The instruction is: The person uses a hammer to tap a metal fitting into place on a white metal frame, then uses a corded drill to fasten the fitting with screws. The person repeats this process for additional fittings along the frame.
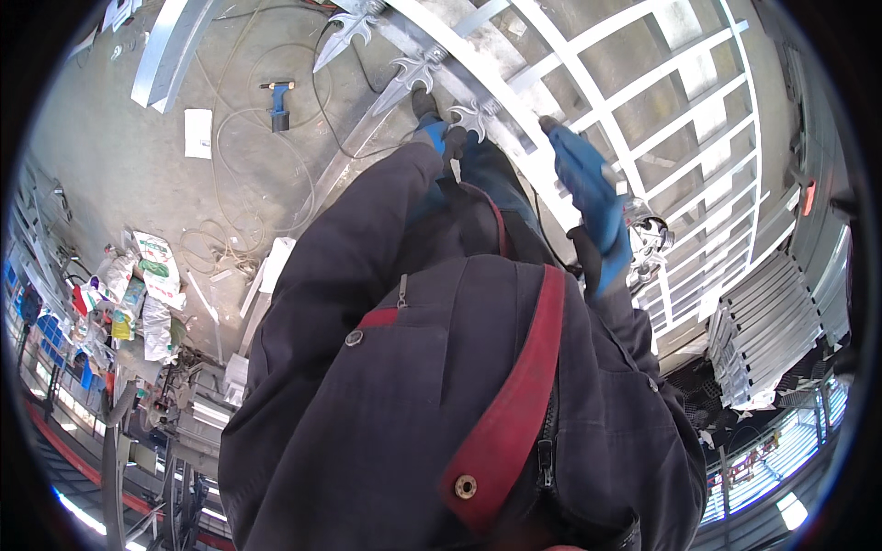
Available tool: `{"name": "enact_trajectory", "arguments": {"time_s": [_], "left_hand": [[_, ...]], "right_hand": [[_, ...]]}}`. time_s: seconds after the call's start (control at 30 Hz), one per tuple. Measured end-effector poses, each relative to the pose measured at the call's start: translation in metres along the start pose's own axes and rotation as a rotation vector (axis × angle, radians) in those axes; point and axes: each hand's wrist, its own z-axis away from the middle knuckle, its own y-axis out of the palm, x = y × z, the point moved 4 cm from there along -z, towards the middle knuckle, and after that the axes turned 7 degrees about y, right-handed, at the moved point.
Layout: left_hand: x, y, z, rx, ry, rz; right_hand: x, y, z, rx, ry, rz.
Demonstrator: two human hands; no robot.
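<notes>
My left hand (pixel 454 141), in a dark glove, is low in front of me, beside a silvery spearhead ornament (pixel 470 119). Its fingers are too small and dark to make out. My right hand (pixel 585 250) also looks dark-gloved and is close to my blue-clad right leg (pixel 581 165); blur hides its fingers. The white curved metal frame (pixel 602 103) runs past my legs, and a row of ornaments lines its near side, among them a longer spearhead (pixel 404 81). Shiny metal pieces (pixel 649 241) lie to the right of my right hand.
On the concrete floor at left are a blue cordless power tool (pixel 279 107), a white sheet (pixel 197 133) and loose hoses. A steel channel (pixel 175 55) lies far left. Bags and clutter (pixel 152 294) are piled nearer on the left. Stacked corrugated metal (pixel 767 321) sits at right.
</notes>
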Motion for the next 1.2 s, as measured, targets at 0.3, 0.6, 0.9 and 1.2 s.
{"name": "enact_trajectory", "arguments": {"time_s": [0.3, 0.6, 0.9, 1.2], "left_hand": [[0.009, 0.006, -0.007, -0.031, 0.005, -0.059], [0.021, 0.01, -0.011, -0.094, 0.082, -0.038], [0.011, 0.007, -0.002, -0.102, 0.117, -0.107], [0.009, 0.005, 0.0, -0.104, 0.111, -0.168]], "right_hand": [[0.008, 0.016, -0.032, 0.285, 0.108, -0.061], [-0.001, 0.008, -0.038, 0.2, -0.007, 0.186], [0.009, 0.036, -0.051, 0.128, -0.216, 0.349], [0.019, 0.039, -0.057, 0.145, -0.234, 0.359]]}}
